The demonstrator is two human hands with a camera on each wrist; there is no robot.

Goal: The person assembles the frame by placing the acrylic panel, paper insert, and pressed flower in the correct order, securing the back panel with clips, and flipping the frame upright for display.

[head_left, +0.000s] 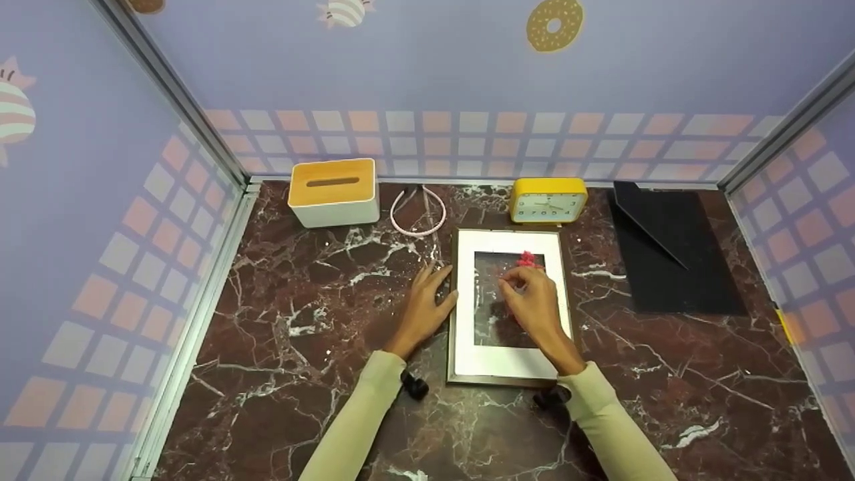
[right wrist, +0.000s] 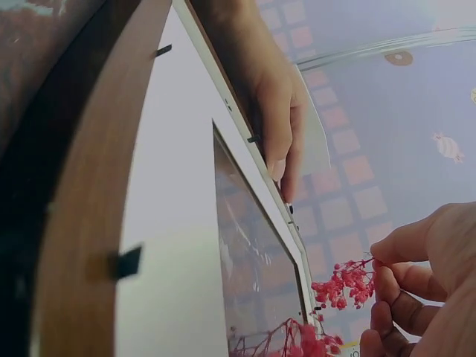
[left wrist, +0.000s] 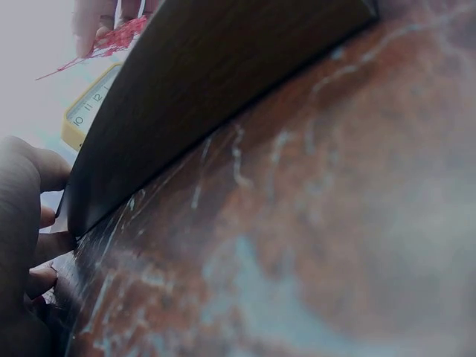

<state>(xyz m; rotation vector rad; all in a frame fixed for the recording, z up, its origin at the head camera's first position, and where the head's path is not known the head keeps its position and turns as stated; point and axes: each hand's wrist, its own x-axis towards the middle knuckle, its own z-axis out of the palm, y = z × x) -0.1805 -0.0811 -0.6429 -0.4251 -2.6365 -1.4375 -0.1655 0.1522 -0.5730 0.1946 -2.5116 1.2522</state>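
A picture frame (head_left: 452, 307) with a white mat (head_left: 504, 357) lies on the dark marbled table, small dark tabs along its inner edge in the right wrist view. My left hand (head_left: 425, 304) rests at its left side, thumb and fingers extended and touching the outer edge. Over the frame's window, my right hand (head_left: 534, 304) pinches a sprig of small red flowers (right wrist: 346, 282) between thumb and forefinger. More red blossoms (right wrist: 305, 343) show low in the right wrist view, against the glass. The right hand covers part of the window in the head view.
Behind the frame stands a yellow clock (head_left: 548, 200). A black backing board (head_left: 708, 267) with its stand flap raised lies to the right. Toward the back left are a tissue box (head_left: 334, 194) with a wooden lid and a pale braided loop (head_left: 417, 234). Patterned walls enclose the table.
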